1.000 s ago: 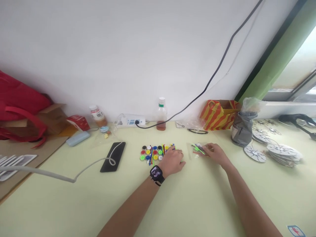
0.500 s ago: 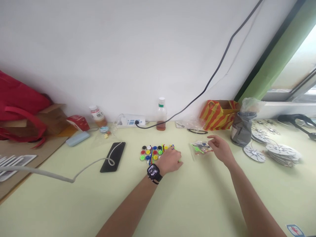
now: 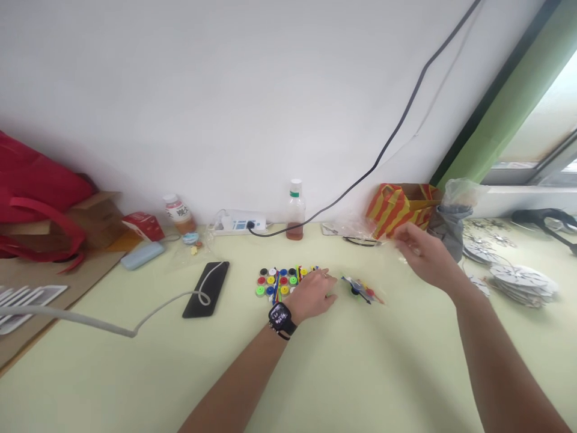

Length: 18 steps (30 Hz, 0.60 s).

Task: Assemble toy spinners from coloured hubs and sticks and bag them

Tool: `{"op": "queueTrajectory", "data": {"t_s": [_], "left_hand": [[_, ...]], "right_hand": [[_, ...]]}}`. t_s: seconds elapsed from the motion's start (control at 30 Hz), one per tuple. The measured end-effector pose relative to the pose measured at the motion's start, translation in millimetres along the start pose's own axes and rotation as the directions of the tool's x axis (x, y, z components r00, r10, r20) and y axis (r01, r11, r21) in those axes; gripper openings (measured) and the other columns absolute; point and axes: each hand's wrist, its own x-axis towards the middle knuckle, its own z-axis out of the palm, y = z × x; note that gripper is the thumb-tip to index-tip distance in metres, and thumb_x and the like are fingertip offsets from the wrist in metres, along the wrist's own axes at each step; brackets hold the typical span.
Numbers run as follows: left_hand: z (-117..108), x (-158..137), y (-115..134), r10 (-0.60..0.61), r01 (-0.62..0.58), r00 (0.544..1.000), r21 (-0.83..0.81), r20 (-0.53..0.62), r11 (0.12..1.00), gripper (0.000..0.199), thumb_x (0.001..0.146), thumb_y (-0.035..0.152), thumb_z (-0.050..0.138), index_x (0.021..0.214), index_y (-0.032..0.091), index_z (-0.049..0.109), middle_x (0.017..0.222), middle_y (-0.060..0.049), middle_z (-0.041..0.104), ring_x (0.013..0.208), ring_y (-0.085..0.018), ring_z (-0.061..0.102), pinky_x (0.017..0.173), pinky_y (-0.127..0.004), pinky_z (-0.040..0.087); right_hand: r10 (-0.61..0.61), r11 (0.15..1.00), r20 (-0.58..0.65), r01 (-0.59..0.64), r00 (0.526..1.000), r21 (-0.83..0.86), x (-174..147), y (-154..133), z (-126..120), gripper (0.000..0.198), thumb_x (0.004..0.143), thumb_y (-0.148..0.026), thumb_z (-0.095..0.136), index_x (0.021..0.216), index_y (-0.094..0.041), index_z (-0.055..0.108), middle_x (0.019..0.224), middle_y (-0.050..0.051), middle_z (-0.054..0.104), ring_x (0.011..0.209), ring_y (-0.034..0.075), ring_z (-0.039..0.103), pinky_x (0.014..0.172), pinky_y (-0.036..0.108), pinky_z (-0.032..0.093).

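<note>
In the head view, a person's two bare hands are working above a pale green tabletop (image 3: 338, 373), whose far edge is meeting a white wall (image 3: 225, 90). The left hand (image 3: 312, 296) (a black watch (image 3: 280, 316) is circling its wrist) is resting palm down over the right end of several rows of coloured discs (image 3: 271, 280), with thin coloured strips (image 3: 276, 285) lying among them. Its fingers are bending out of sight, so I cannot tell whether they are grasping anything. Just to its right, a small multicoloured pile (image 3: 363, 290) is lying on the tabletop, untouched by either hand. The right hand (image 3: 426, 255) is hovering beyond the pile, in front of a grey bag (image 3: 446, 231), its fingers curling loosely; blur is hiding whether they are holding something.

A narrow strip of tabletop is separating the left hand from the pile, and a broad stretch is running between the forearms towards the wearer. Leftward, a gap is dividing the discs from a black slab (image 3: 196, 307). Behind, glasses (image 3: 360, 242) and a bottle (image 3: 296, 210) are bordering the space near the wall; rightward, stacked white discs (image 3: 523, 276) are limiting it.
</note>
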Motion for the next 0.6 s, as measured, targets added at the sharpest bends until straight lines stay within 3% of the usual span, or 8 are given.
{"op": "queueTrajectory", "data": {"t_s": [0.1,0.2,0.37,0.5,0.6], "left_hand": [[2.5,0.6,1.9,0.007,-0.008,1.0,-0.034,-0.019,0.999,0.023,0.091,0.024,0.062,0.114,0.021,0.066,0.115,-0.01,0.073,0.136,-0.028,0.053,0.109,-0.043,0.046],[3.1,1.8,4.6,0.03,-0.031,0.999,-0.036,-0.017,0.999,0.018,0.091,0.022,0.061,0.108,0.021,0.067,0.105,-0.008,0.075,0.127,-0.027,0.059,0.11,-0.039,0.045],[-0.8,3.0,9.0,0.038,-0.038,0.999,0.002,-0.039,0.999,0.012,0.093,0.02,0.057,0.101,0.019,0.066,0.097,-0.008,0.073,0.12,-0.027,0.062,0.106,-0.036,0.046],[-2.1,3.0,15.3,0.023,-0.023,0.998,0.01,-0.058,1.0,0.018,0.1,0.029,0.052,0.106,0.02,0.066,0.096,-0.009,0.072,0.105,-0.026,0.065,0.09,-0.037,0.05],[2.2,2.7,21.8,0.03,-0.029,0.997,0.015,-0.069,0.999,0.024,0.098,0.04,0.057,0.109,0.022,0.068,0.097,-0.008,0.073,0.101,-0.028,0.063,0.09,-0.039,0.047]], "right_hand": [[0.166,0.979,-0.144,-0.145,0.976,0.144,6.1,27.5,-2.6,0.008,0.08,-0.029,0.06,0.085,-0.023,0.061,0.08,0.005,0.067,0.07,0.02,0.058,0.061,0.03,0.047],[0.395,0.815,-0.139,-0.277,0.908,0.508,10.7,55.4,14.0,0.012,0.075,-0.03,0.065,0.081,-0.021,0.067,0.076,0.006,0.066,0.068,0.02,0.06,0.06,0.032,0.052],[0.47,0.62,-0.072,-0.271,0.88,0.736,30.7,79.5,57.3,0.021,0.072,-0.036,0.071,0.085,-0.02,0.071,0.096,0.012,0.073,0.09,0.026,0.07,0.08,0.04,0.061],[0.447,0.636,-0.044,-0.283,0.893,0.718,62.6,80.4,83.6,0.026,0.078,-0.042,0.069,0.088,-0.018,0.069,0.101,0.013,0.074,0.091,0.025,0.071,0.081,0.041,0.062],[0.407,0.691,0.002,-0.309,0.914,0.653,83.1,73.0,102.9,0.029,0.081,-0.044,0.069,0.091,-0.017,0.071,0.101,0.015,0.074,0.09,0.025,0.071,0.08,0.039,0.062]]}}
